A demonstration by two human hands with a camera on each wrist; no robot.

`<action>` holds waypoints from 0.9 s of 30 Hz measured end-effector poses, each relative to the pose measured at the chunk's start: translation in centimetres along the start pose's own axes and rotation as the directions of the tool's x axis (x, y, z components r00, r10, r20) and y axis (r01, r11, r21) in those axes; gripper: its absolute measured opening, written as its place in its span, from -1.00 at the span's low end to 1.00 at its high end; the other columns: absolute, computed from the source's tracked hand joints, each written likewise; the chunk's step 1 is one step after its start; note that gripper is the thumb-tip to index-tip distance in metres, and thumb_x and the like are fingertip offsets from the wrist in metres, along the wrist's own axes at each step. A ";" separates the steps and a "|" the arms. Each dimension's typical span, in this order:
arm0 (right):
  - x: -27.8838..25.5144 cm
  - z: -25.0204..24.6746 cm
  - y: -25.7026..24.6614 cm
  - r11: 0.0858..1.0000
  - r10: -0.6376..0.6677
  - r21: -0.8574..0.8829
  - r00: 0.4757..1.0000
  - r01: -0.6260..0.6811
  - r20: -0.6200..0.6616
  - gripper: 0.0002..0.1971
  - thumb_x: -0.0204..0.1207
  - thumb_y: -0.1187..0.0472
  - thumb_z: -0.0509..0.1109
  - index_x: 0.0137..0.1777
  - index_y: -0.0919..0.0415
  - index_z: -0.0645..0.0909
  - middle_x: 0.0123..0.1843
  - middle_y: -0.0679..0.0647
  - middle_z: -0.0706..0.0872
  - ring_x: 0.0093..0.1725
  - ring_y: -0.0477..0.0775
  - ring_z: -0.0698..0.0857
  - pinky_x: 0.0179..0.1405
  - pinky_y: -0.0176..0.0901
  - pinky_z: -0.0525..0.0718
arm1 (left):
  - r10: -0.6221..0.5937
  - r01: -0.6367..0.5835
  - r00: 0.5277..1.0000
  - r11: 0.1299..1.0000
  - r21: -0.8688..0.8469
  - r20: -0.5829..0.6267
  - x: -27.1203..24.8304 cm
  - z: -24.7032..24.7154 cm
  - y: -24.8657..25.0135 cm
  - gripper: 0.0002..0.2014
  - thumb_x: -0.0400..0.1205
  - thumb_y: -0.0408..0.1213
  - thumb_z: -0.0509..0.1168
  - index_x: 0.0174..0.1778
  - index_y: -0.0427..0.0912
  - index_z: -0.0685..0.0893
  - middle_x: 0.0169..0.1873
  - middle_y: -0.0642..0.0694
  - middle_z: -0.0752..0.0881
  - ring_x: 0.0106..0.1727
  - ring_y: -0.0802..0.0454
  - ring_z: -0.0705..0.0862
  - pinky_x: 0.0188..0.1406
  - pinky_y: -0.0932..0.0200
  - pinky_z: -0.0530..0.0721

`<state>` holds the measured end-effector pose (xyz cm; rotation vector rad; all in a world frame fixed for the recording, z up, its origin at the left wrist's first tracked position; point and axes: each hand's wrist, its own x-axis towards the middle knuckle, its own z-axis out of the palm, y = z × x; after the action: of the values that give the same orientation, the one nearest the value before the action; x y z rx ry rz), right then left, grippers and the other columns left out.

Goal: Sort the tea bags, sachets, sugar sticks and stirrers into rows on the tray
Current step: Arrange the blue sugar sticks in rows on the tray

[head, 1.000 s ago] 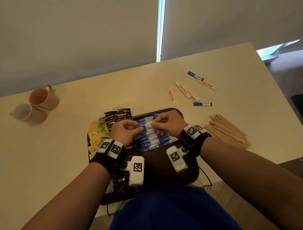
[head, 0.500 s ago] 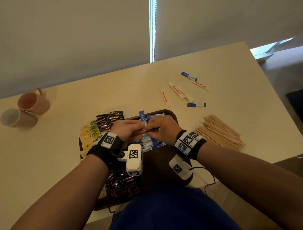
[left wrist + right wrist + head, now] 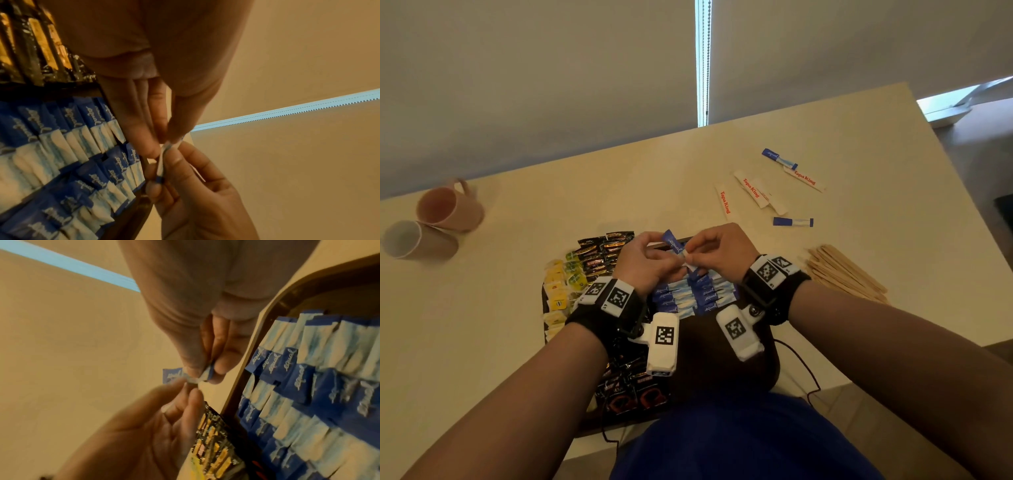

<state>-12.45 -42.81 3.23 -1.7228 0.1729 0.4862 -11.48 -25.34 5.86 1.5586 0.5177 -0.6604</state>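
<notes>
Head view high, looking down at tray, wrist views close, facing fingertips, sharing blue sachets.

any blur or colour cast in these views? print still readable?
Head view: sharp, neutral; "equal" reads on the held sachet. Left wrist view: warm orange cast; tray sachets readable. Right wrist view: same cast, left hand motion-blurred, print soft.

The stirrers are bare matt wood. The black sachets shine like glossy foil. The counter looks smooth and matt.
</notes>
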 end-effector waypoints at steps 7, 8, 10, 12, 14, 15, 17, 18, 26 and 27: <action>0.9 0.7 0.4 0.906 -0.065 -0.411 0.992 0.103 0.106 -0.91 0.51 0.20 0.56 -0.02 0.17 0.83 -0.14 -0.01 0.84 -0.19 -0.18 0.76 -0.13 -0.45 0.69 | 0.051 -0.025 0.997 0.930 0.368 -0.061 0.2 -2.2 -0.8 -0.92 0.57 -0.37 0.51 -0.06 -0.23 0.77 -0.23 -0.19 0.84 -0.21 -0.06 0.85 -0.31 0.14 0.79; 1.1 1.0 0.6 0.868 -0.046 -0.486 0.990 0.106 0.135 -0.90 0.53 0.20 0.53 0.00 0.18 0.82 -0.10 0.00 0.84 -0.14 -0.15 0.76 -0.05 -0.38 0.71 | 0.069 -0.029 0.994 0.913 0.407 -0.084 0.3 -2.5 -0.9 -0.94 0.59 -0.36 0.49 -0.07 -0.19 0.76 -0.20 -0.15 0.83 -0.16 -0.06 0.84 -0.30 0.12 0.79; 1.6 1.8 1.1 0.752 0.020 -0.646 0.976 0.128 0.217 -0.88 0.58 0.21 0.47 0.05 0.18 0.81 0.00 0.03 0.82 -0.04 -0.09 0.74 0.05 -0.28 0.69 | 0.111 -0.054 0.987 0.910 0.411 -0.115 0.5 -3.0 -0.9 -0.95 0.62 -0.35 0.45 -0.07 -0.11 0.74 -0.14 -0.12 0.80 -0.08 -0.07 0.82 -0.23 0.07 0.79; 1.9 2.6 1.9 0.655 0.090 -0.740 0.957 0.152 0.276 -0.86 0.61 0.23 0.42 0.06 0.15 0.79 0.07 0.06 0.80 0.07 0.02 0.73 0.13 -0.15 0.69 | 0.125 -0.076 0.986 0.928 0.364 -0.112 0.5 -3.2 -0.6 -0.93 0.64 -0.35 0.43 -0.05 -0.09 0.72 -0.09 -0.13 0.81 -0.05 -0.06 0.82 -0.23 0.11 0.74; 2.0 3.4 2.5 0.582 0.132 -0.798 0.949 0.159 0.286 -0.87 0.58 0.25 0.40 0.00 0.11 0.79 0.08 0.10 0.77 0.12 0.07 0.70 0.15 0.00 0.72 | 0.131 -0.095 0.987 0.945 0.313 -0.094 0.3 -3.3 -0.3 -0.94 0.64 -0.35 0.42 -0.03 -0.12 0.73 -0.09 -0.14 0.83 -0.07 -0.07 0.83 -0.23 0.14 0.73; 2.0 3.7 2.7 0.556 0.138 -0.815 0.949 0.163 0.284 -0.87 0.55 0.26 0.40 -0.06 0.09 0.79 0.07 0.10 0.75 0.14 0.07 0.66 0.13 0.03 0.73 | 0.133 -0.102 0.987 0.951 0.293 -0.087 0.2 -3.3 -0.2 -0.95 0.65 -0.36 0.41 -0.02 -0.14 0.73 -0.10 -0.13 0.84 -0.10 -0.05 0.84 -0.23 0.14 0.73; 2.1 4.2 3.0 0.531 0.131 -0.828 0.947 0.182 0.292 -0.87 0.55 0.27 0.40 -0.11 0.11 0.79 0.04 0.08 0.70 0.17 0.09 0.63 0.11 0.04 0.72 | 0.133 -0.106 0.988 0.955 0.278 -0.078 0.1 -3.4 -0.2 -0.95 0.65 -0.37 0.40 -0.02 -0.14 0.73 -0.11 -0.12 0.85 -0.13 -0.03 0.83 -0.23 0.13 0.74; 2.1 4.3 3.1 0.526 0.125 -0.828 0.946 0.193 0.299 -0.87 0.56 0.26 0.39 -0.07 0.13 0.79 0.05 0.08 0.69 0.18 0.11 0.63 0.14 0.03 0.71 | 0.130 -0.105 0.989 0.954 0.280 -0.073 0.2 -3.5 -0.3 -0.94 0.66 -0.37 0.40 -0.02 -0.14 0.73 -0.11 -0.12 0.85 -0.13 -0.03 0.83 -0.23 0.14 0.73; 3.0 -2.1 2.0 0.651 -0.006 -0.758 0.999 0.034 0.040 -0.86 0.59 0.25 0.41 0.04 0.21 0.79 0.03 0.08 0.79 0.06 0.06 0.72 0.11 -0.19 0.63 | 0.107 -0.095 0.994 0.954 0.286 -0.028 0.4 -2.7 -0.5 -0.92 0.68 -0.37 0.37 -0.05 -0.10 0.72 -0.12 -0.09 0.84 -0.19 0.07 0.81 -0.27 0.19 0.74; 3.1 -3.7 2.0 0.663 -0.028 -0.749 0.999 -0.010 -0.038 -0.86 0.58 0.27 0.41 0.03 0.22 0.79 0.02 0.09 0.79 0.05 0.07 0.72 0.07 -0.21 0.61 | 0.100 -0.090 0.995 0.954 0.284 -0.023 0.5 -2.5 -0.5 -0.92 0.68 -0.37 0.37 -0.05 -0.10 0.72 -0.12 -0.09 0.84 -0.21 0.10 0.80 -0.27 0.20 0.75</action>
<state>-9.58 -46.35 0.71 -2.5595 -0.0209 0.5519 -11.20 -22.81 5.25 1.8564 0.3842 -0.6534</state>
